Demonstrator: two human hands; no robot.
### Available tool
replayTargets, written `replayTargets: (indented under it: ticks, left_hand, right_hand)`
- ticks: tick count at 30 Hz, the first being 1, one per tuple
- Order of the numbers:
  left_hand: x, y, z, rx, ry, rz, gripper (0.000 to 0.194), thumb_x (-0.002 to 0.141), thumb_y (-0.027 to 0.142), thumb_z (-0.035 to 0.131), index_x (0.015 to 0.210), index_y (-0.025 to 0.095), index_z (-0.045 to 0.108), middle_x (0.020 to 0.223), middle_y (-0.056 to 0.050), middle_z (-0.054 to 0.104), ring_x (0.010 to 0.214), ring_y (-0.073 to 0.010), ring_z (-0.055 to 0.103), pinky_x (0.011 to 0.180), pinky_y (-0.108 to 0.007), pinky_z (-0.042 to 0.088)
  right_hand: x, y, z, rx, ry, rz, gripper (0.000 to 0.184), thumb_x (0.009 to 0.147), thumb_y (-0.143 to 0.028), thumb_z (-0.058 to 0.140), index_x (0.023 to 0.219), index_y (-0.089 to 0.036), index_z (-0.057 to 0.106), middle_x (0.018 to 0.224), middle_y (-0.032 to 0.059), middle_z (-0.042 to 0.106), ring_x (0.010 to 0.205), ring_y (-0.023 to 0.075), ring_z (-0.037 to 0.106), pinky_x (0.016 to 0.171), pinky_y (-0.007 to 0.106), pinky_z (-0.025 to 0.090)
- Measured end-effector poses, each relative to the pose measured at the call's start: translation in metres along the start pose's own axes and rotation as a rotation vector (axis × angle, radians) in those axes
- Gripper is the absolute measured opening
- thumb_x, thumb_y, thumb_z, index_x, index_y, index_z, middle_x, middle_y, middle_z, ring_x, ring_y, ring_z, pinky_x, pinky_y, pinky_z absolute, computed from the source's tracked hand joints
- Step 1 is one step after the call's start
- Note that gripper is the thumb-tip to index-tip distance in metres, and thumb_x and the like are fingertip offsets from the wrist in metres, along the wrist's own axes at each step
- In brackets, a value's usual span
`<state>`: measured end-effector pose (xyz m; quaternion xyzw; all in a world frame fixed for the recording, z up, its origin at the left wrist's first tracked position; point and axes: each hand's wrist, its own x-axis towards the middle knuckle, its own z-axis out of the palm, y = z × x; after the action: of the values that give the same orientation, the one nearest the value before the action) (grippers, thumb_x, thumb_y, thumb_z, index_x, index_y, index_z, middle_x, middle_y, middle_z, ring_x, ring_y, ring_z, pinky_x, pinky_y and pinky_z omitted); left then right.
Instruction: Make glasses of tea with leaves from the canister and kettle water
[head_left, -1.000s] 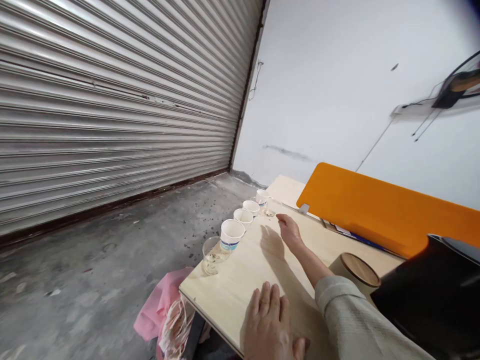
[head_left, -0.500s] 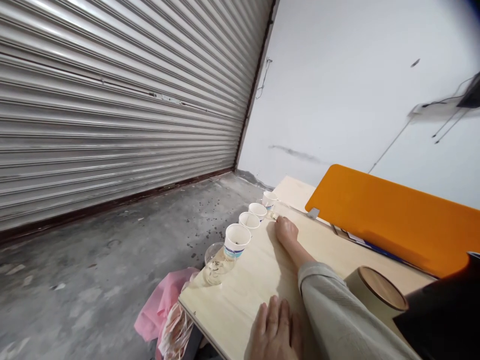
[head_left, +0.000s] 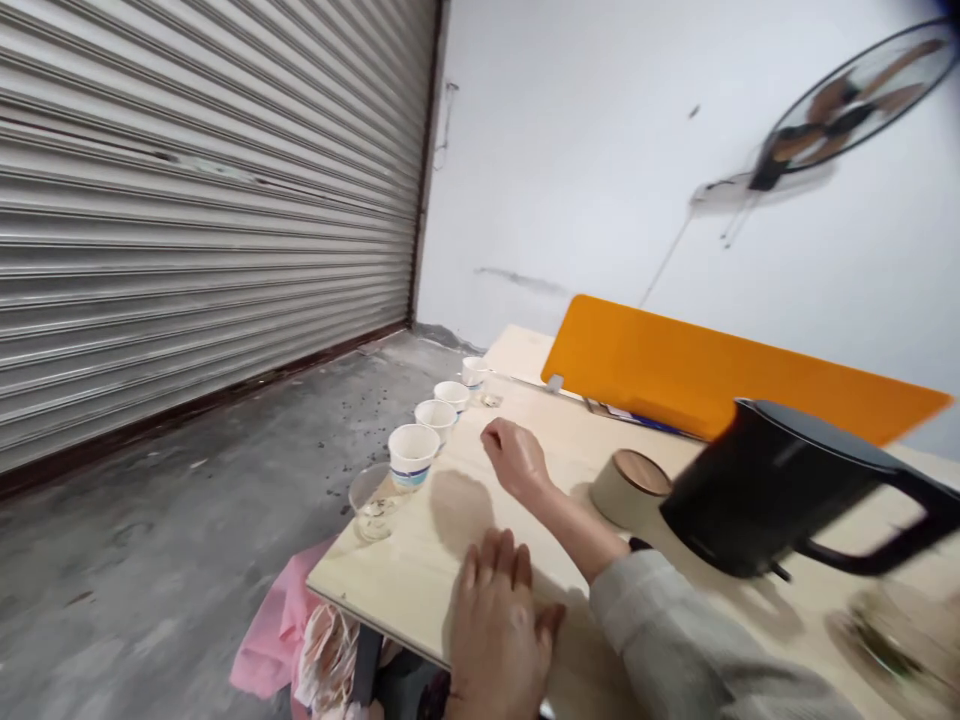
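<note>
My left hand point(head_left: 499, 625) lies flat on the pale wooden table point(head_left: 405, 590) near its front edge, fingers stretched out, holding nothing. Above the tabletop, my right hand point(head_left: 516, 458) is closed with its fingers curled in; whatever they may hold is hidden. To its left, several white paper cups point(head_left: 414, 458) stand in a row along the table's left edge. A clear plastic cup point(head_left: 373, 510) with small dark bits inside stands at the near end of that row. Another small clear cup point(head_left: 491, 400) sits beside the far paper cups.
A black kettle point(head_left: 780, 490) and a canister with a wooden lid point(head_left: 628, 490) stand to the right. An orange divider panel point(head_left: 697, 365) runs along the table's back. A blurred glass vessel point(head_left: 900, 640) is at lower right. Pink cloth point(head_left: 281, 625) hangs below the left corner.
My right hand has drawn back from beside the far cups toward me. The view has turned right, bringing the kettle, glass vessel and wall fan into sight. My left hand stays flat.
</note>
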<state>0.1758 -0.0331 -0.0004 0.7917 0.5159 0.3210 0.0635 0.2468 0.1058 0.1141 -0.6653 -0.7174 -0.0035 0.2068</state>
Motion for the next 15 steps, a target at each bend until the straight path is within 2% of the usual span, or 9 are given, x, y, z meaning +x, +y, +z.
replayTargets:
  ticks: [3, 6, 9, 11, 13, 15]
  left_hand:
    - [-0.001, -0.001, -0.007, 0.046, -0.032, 0.023, 0.052, 0.096, 0.047, 0.051, 0.134, 0.013, 0.064, 0.145, -0.015, 0.059, 0.142, -0.0338, 0.046, 0.117, -0.053, 0.038]
    - [-0.004, -0.004, -0.007, 0.116, -0.023, 0.071, 0.051, 0.099, 0.045, 0.048, 0.137, 0.013, 0.062, 0.148, -0.015, 0.056, 0.143, -0.0337, 0.046, 0.118, -0.053, 0.035]
    - [-0.006, -0.007, -0.005, 0.167, -0.037, 0.118, 0.053, 0.1, 0.046, 0.046, 0.136, 0.011, 0.062, 0.148, -0.016, 0.056, 0.143, -0.0352, 0.046, 0.117, -0.053, 0.036]
    - [-0.007, -0.009, -0.004, 0.187, -0.051, 0.14, 0.055, 0.1, 0.047, 0.044, 0.136, 0.01, 0.062, 0.148, -0.017, 0.056, 0.143, -0.036, 0.045, 0.116, -0.054, 0.036]
    - [-0.007, -0.011, -0.004, 0.215, -0.06, 0.15, 0.057, 0.101, 0.049, 0.042, 0.135, 0.009, 0.063, 0.147, -0.018, 0.057, 0.144, -0.0365, 0.044, 0.117, -0.054, 0.034]
    - [-0.007, -0.013, -0.003, 0.248, -0.072, 0.149, 0.056, 0.1, 0.048, 0.041, 0.135, 0.009, 0.063, 0.147, -0.017, 0.057, 0.144, -0.0355, 0.043, 0.118, -0.052, 0.033]
  right_hand:
    - [-0.076, 0.005, -0.03, 0.171, 0.043, -0.094, 0.016, 0.095, -0.023, 0.052, 0.087, -0.025, 0.066, 0.086, -0.0001, 0.072, 0.078, 0.015, 0.064, 0.069, 0.024, 0.044]
    - [-0.15, 0.038, -0.064, 0.278, 0.148, -0.077, 0.018, 0.095, -0.026, 0.053, 0.079, -0.024, 0.061, 0.076, -0.0001, 0.068, 0.069, 0.0148, 0.061, 0.063, 0.025, 0.042]
    - [-0.215, 0.094, -0.11, 0.165, 0.271, 0.076, 0.02, 0.094, -0.033, 0.053, 0.078, -0.024, 0.061, 0.073, 0.0011, 0.067, 0.066, 0.0164, 0.06, 0.062, 0.027, 0.043]
    - [-0.25, 0.137, -0.146, 0.062, 0.362, 0.229, 0.023, 0.092, -0.04, 0.053, 0.081, -0.024, 0.064, 0.07, 0.002, 0.067, 0.064, 0.0181, 0.06, 0.062, 0.029, 0.044]
    - [-0.275, 0.178, -0.182, -0.046, 0.437, 0.373, 0.028, 0.09, -0.046, 0.052, 0.078, -0.024, 0.066, 0.067, 0.0033, 0.067, 0.063, 0.0197, 0.061, 0.062, 0.031, 0.044]
    - [-0.288, 0.214, -0.215, -0.174, 0.533, 0.485, 0.03, 0.089, -0.048, 0.051, 0.082, -0.024, 0.068, 0.069, 0.0045, 0.069, 0.065, 0.0208, 0.063, 0.064, 0.031, 0.043]
